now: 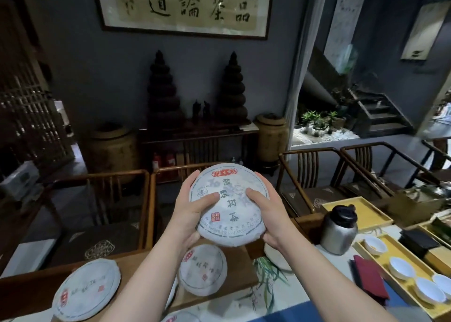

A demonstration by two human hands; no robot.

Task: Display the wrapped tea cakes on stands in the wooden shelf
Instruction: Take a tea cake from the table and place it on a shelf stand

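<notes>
Both hands hold one wrapped tea cake (229,201) up in the air, face toward the camera. The left hand (192,214) cups its left edge with the thumb pressed on the paper front; the right hand (266,218) does the same on the right edge, and the fingers (191,177) curl round behind the rim.

The grip is on thin paper, so a squeeze from the thumbs could crease or tear the wrapper. If one hand lets go too early, the disc could tip and fall.

Directly below the fingers lies a second tea cake (203,269) on the wooden surface (29,295), and a third (87,290) sits lower left; a dropped cake would likely land on them. To the right of the fingers stand a steel canister (339,231) and a tray of white cups (401,268), easy to knock on a wide swing. Wooden chairs (117,199) stand beyond the fingers. No stand or shelf is visible here.
</notes>
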